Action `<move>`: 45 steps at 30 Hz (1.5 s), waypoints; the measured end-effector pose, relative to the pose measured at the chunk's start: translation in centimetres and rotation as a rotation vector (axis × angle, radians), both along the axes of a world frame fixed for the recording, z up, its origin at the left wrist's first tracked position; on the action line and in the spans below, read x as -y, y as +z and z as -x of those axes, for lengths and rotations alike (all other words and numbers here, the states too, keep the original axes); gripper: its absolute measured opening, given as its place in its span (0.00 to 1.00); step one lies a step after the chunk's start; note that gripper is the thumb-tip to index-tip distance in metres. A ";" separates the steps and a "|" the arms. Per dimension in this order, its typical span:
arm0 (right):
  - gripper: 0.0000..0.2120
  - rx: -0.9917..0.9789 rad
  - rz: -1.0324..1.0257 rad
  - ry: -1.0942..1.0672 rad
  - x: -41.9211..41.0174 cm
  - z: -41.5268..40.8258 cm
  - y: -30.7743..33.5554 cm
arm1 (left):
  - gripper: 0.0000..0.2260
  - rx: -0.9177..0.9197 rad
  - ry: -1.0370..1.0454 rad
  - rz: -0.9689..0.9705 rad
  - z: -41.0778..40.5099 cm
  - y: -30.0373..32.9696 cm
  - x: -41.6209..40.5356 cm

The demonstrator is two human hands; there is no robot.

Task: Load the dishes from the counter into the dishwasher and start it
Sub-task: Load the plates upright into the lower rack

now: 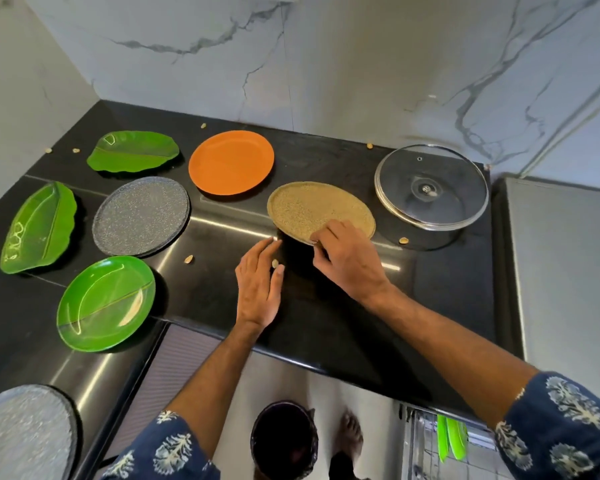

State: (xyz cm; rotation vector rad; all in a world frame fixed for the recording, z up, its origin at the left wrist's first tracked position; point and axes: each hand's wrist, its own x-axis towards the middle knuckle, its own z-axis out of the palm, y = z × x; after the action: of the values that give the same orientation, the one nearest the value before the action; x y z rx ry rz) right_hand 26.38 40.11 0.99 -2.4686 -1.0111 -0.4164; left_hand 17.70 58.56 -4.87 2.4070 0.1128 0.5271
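My right hand [347, 261] grips the near rim of a tan speckled plate [312, 206], which is tilted up off the black counter [326, 313]. My left hand [260, 289] lies flat on the counter just left of it, fingers straight, touching a small nut shell [275, 263]. An orange plate [231, 162], a grey speckled plate [141, 215], a round green plate [104, 303] and two green leaf-shaped plates [132, 152] [37, 226] lie to the left. A glass lid [432, 187] sits on a pot at the right.
Another grey plate [25, 431] shows at the bottom left. Loose shells [188, 259] are scattered over the counter. Below the counter edge stand a dark bin [284, 441] and, at right, a dishwasher rack [430, 441] holding green plates [451, 436]. Marble wall behind.
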 end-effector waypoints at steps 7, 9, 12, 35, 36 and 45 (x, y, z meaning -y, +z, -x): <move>0.07 0.115 -0.019 -0.124 1.5 7.5 4.9 | 0.29 -0.429 -0.111 1.507 -0.2 8.3 -0.4; 0.07 0.091 0.058 -0.103 2.3 10.4 5.4 | 0.20 -0.532 -0.148 1.486 0.6 9.9 -0.8; 0.10 0.084 0.149 -0.117 4.6 14.8 5.5 | 0.17 -0.521 -0.187 1.372 2.6 10.1 -0.8; 0.25 -1.015 -1.246 -1.090 39.7 54.3 -6.1 | 0.20 -0.876 -1.268 0.034 23.8 -3.9 39.2; 0.25 -1.028 -1.216 -1.137 41.2 55.0 -7.6 | 0.25 -0.908 -1.290 -0.047 24.8 -5.2 40.8; 0.19 -0.974 -1.078 -1.371 53.4 56.0 -21.4 | 0.24 -0.987 -1.251 -0.328 27.7 -17.1 55.1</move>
State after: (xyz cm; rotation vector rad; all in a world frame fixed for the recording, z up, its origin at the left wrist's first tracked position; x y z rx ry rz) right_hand -29.59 -13.24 -20.38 -1.5300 1.1072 -0.0186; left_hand -10.00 3.41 -21.92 2.2356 -1.0375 -1.2568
